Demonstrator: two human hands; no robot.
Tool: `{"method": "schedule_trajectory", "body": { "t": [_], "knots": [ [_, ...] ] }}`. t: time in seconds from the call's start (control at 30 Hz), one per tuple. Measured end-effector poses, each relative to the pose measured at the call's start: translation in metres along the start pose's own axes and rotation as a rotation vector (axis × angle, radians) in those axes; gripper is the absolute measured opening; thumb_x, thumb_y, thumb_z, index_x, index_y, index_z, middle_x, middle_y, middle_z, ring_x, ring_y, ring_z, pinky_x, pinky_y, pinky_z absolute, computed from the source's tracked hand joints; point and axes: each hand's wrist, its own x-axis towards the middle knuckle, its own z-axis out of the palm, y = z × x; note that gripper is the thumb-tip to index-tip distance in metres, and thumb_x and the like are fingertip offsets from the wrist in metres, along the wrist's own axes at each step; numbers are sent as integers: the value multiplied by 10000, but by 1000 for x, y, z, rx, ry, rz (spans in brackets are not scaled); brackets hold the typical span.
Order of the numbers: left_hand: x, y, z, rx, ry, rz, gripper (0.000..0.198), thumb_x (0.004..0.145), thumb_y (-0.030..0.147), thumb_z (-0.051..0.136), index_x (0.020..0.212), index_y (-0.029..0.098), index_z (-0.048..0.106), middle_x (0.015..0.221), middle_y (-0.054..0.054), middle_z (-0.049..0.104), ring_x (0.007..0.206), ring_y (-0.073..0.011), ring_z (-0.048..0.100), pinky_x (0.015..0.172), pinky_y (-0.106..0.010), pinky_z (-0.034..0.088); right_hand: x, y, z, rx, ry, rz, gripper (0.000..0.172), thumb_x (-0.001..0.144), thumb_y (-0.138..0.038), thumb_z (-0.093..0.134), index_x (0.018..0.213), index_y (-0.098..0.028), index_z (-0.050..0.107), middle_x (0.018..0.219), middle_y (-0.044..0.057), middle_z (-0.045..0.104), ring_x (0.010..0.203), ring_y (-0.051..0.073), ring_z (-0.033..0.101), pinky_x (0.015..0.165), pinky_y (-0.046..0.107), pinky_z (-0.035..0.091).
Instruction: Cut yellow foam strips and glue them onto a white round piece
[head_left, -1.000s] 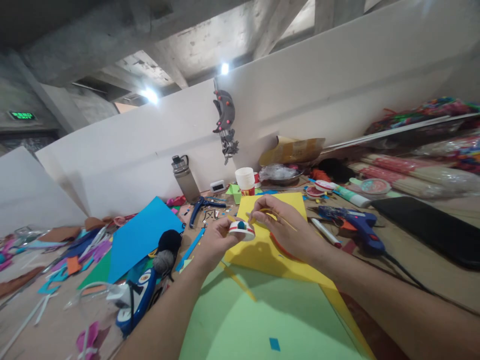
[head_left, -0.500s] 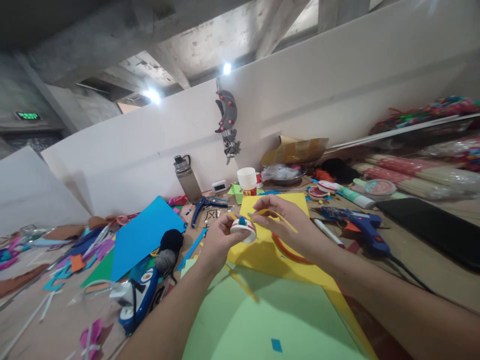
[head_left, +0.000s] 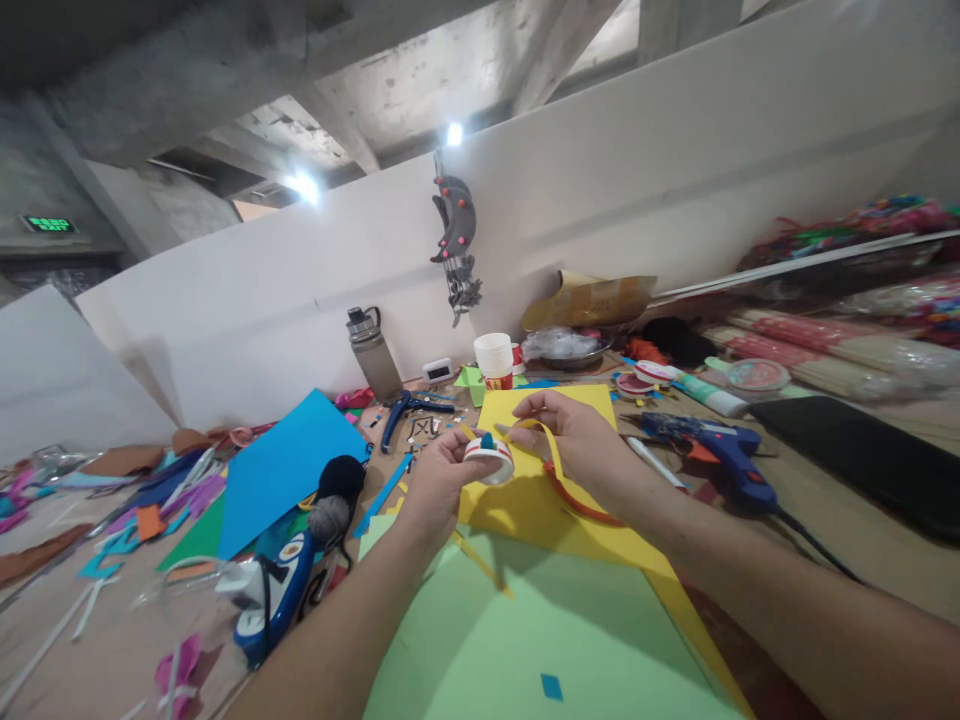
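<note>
My left hand (head_left: pixel 436 487) grips a small white round piece (head_left: pixel 491 468) with a red stripe, perhaps cut from a paper cup. A dark blue bit (head_left: pixel 487 441) sticks up from its top. Just to the right, my right hand (head_left: pixel 574 440) pinches a thin yellow strip (head_left: pixel 556 456) that curls down in front of the fingers. A short yellow end also shows near the left fingertips; I cannot tell whether it is the same strip. Beneath both hands lie a yellow sheet (head_left: pixel 592 400) and a pale green sheet (head_left: pixel 547 610). An orange-red strip (head_left: pixel 581 506) rests below my right hand.
On the right are a blue glue gun (head_left: pixel 720 450) with a cord, a white pen (head_left: pixel 651 458) and a black phone-like slab (head_left: pixel 862 455). Stacked paper cups (head_left: pixel 495 355) and a bottle (head_left: pixel 373 360) stand behind. Yarn balls (head_left: pixel 334 500) and a blue sheet (head_left: pixel 289 470) lie left.
The yellow strip in my right hand now bends into a curve hanging downward, where before it stretched out to the right. Both hands have stayed nearly in place.
</note>
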Motion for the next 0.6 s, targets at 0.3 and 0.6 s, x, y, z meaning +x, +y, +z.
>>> {"method": "schedule_trajectory", "body": {
  "t": [0.3,0.6],
  "knots": [
    [-1,2,1,3,-21,-18,333,484,155,830,721,137,597,689,-18,681,625,-110,588,632,-219,441,-3,-9,0,-113,15,36,218,676,-380,655,727,-178,590,649,-20,546,473,84,403,471,255,283],
    [0,-2,-2,15,-47,-3,348,520,196,846,758,146,597,747,-27,696,662,-122,610,664,-232,448,0,-8,0,-159,-23,86,264,669,-383,645,820,-170,603,555,-38,521,450,96,381,464,255,250]
  ]
}}
